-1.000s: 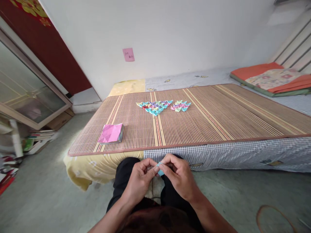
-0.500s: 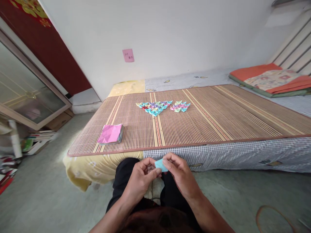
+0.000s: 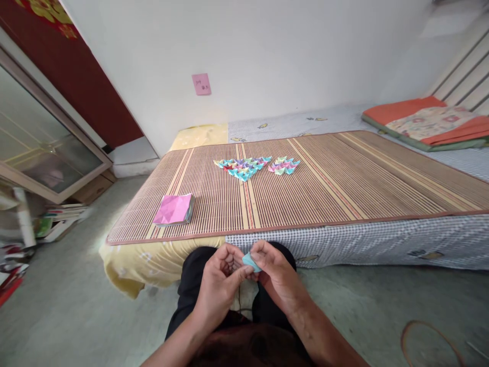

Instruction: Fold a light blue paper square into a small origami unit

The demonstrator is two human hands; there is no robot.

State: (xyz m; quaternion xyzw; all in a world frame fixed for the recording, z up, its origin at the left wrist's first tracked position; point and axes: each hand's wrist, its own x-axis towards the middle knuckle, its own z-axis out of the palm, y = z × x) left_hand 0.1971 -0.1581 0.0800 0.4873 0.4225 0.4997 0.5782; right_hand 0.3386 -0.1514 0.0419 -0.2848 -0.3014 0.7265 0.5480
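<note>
Above my lap, a small piece of folded light-blue paper is pinched between both hands. My left hand grips its lower edge with the thumb in front. My right hand closes on its right side, and the fingertips cover part of it. Ahead on the striped mat lies a larger group of folded paper pieces in several colours, pointing towards me. A smaller group sits just right of it. To the left rests a stack of square paper with a pink sheet on top.
The mat covers a bed with a checked sheet and a yellow cloth hanging over the near edge. Folded orange bedding lies at the far right. A pink note is on the wall. A glass-panelled door stands left.
The light-blue paper, flat and rectangular before, now appears narrower and more folded or tilted. My right fingers have shifted slightly left over it. The things on the mat stay put.
</note>
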